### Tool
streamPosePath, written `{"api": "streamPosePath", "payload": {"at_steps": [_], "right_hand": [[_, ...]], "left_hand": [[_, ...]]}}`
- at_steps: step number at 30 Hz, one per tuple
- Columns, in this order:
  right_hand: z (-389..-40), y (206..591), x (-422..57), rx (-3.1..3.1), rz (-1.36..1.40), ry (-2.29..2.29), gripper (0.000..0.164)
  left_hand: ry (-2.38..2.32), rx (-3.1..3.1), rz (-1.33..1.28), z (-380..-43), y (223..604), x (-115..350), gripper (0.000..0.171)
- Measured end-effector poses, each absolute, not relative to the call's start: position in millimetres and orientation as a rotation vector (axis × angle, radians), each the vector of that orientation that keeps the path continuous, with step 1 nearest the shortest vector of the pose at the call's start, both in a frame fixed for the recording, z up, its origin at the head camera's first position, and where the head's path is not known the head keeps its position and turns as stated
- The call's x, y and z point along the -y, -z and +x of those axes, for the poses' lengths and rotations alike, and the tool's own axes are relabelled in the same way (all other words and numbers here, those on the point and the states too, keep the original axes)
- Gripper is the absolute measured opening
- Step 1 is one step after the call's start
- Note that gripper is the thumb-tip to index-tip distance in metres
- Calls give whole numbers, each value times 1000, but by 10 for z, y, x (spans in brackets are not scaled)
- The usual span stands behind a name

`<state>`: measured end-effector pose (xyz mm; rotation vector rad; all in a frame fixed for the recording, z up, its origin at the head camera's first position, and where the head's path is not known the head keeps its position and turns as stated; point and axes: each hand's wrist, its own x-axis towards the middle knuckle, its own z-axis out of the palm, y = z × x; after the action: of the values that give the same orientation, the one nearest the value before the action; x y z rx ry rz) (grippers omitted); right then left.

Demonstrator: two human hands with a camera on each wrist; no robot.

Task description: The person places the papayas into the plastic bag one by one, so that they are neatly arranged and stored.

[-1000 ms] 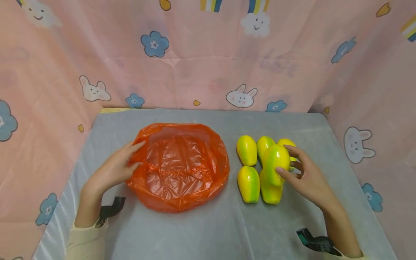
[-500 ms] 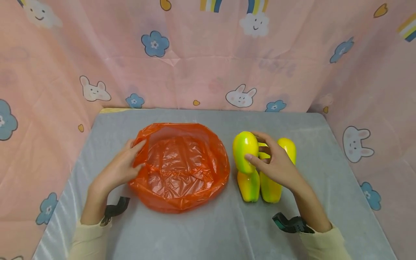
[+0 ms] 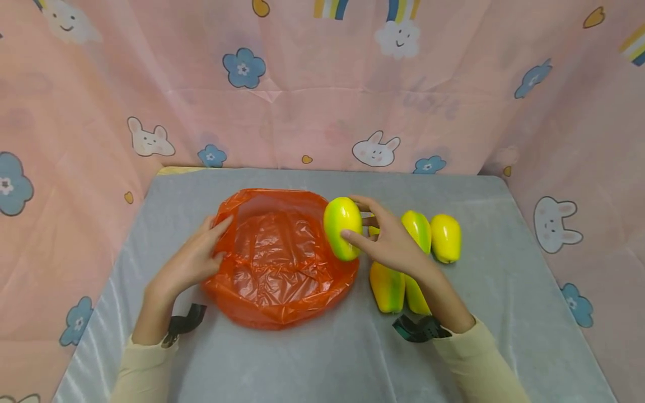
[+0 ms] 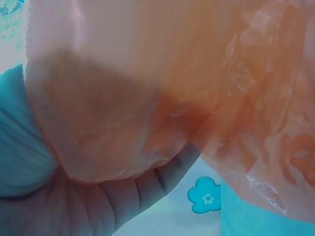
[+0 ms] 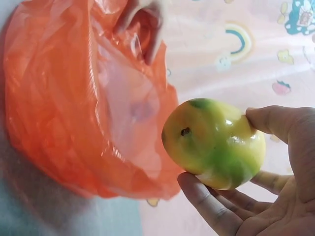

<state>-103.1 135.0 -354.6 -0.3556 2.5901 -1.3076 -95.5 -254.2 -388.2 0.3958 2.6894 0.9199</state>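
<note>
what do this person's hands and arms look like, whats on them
The left hand and right hand wear no gloves. The left sleeve and right sleeve are plain cream, ending short of the hands. The left wrist device and right wrist device are dark and curved. No cables show.

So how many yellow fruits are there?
6: held fruit in the right hand; far-left fruit (mostly hidden), far-middle fruit, far-right fruit, near-left fruit and near-right fruit on the table. Others may be hidden.
</note>
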Motion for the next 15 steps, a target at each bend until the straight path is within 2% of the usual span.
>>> {"api": "streamPosePath", "payload": {"at_steps": [15], "right_hand": [[-1274, 3486, -845, -2537, -563, 1220, 75]], "left_hand": [[-945, -2705, 397, -960, 3887, 2532, 79]]}}
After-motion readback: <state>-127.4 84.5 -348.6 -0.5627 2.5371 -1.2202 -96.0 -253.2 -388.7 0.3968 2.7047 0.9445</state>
